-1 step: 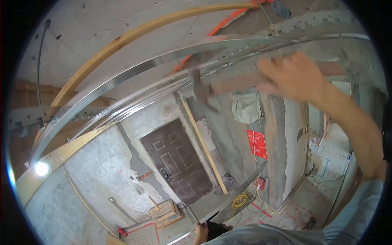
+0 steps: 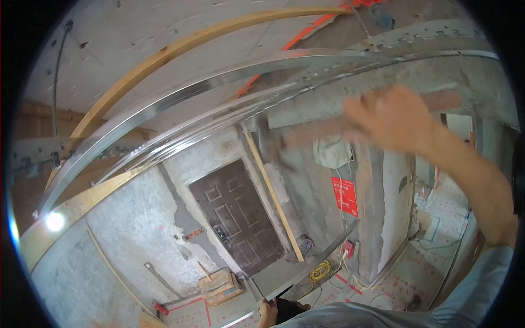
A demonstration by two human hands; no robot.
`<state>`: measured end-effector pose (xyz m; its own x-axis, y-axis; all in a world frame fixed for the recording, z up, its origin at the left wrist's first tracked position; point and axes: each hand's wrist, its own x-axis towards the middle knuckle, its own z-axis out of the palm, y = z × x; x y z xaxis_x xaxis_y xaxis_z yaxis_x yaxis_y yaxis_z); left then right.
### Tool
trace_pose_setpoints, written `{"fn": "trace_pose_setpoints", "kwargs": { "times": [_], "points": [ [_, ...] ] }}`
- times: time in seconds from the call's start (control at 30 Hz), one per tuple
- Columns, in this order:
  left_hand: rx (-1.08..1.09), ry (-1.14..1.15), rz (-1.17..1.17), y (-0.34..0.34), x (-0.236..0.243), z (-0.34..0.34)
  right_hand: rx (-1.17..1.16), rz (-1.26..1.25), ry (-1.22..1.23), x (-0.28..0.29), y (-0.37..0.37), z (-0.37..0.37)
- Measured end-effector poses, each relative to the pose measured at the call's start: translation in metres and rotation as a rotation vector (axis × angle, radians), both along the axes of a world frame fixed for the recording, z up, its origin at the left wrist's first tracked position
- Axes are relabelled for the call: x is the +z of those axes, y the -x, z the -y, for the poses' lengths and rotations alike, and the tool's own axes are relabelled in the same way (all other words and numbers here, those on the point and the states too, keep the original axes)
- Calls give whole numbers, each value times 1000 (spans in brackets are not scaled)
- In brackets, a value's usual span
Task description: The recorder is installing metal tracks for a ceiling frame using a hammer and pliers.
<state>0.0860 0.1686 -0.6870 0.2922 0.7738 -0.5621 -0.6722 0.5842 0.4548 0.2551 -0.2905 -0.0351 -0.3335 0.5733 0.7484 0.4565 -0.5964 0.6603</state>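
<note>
My right hand point(image 2: 391, 117) is raised at the upper right, closed round the wooden handle of a hammer point(image 2: 268, 139), whose head is motion-blurred below the metal ceiling channels point(image 2: 202, 82). At the bottom centre my left hand point(image 2: 267, 310) is closed on a long metal bar point(image 2: 333, 246) that slants up toward the right, with a dark shape beside the fingers. A curved-looking timber batten point(image 2: 175, 44) runs along the ceiling above the channels.
A brown panelled door point(image 2: 232, 210) stands beside a leaning wooden strip point(image 2: 273, 202). A red poster point(image 2: 344, 197) hangs on the bare wall. Yellow coiled cable point(image 2: 321, 270), a red socket box point(image 2: 348, 250) and a wooden pile point(image 2: 219, 287) lie low down. A doorway opens at right.
The hammer and my right hand have moved slightly downward in the view. My left hand stays closed on the bar.
</note>
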Motion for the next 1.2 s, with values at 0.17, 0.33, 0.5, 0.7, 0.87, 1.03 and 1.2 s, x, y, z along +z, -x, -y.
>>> {"fn": "trace_pose_setpoints", "kwargs": {
  "times": [0.17, 0.33, 0.5, 0.7, 0.87, 1.03, 1.2],
  "points": [
    [29, 8, -1, -13, 4, 2, -9, 80, 453, -16, 43, -28],
    [21, -21, 26, -10, 3, 10, -7, 9, -114, 12, 30, -40],
    [51, -28, 16, -15, 8, 14, 114, 10, 112, -20, 42, -62],
    [14, -61, -39, -15, -13, 2, 221, 188, 35, 44, 70, -62],
    [31, -72, 46, -3, -21, -7, 350, 21, -102, 20, 81, -82],
    [-18, -86, 46, -12, -5, 8, 163, 172, 308, -30, 73, -76],
    [-37, -56, 136, 1, -16, -6, 133, 87, 170, -17, 44, -60]
  ]
}}
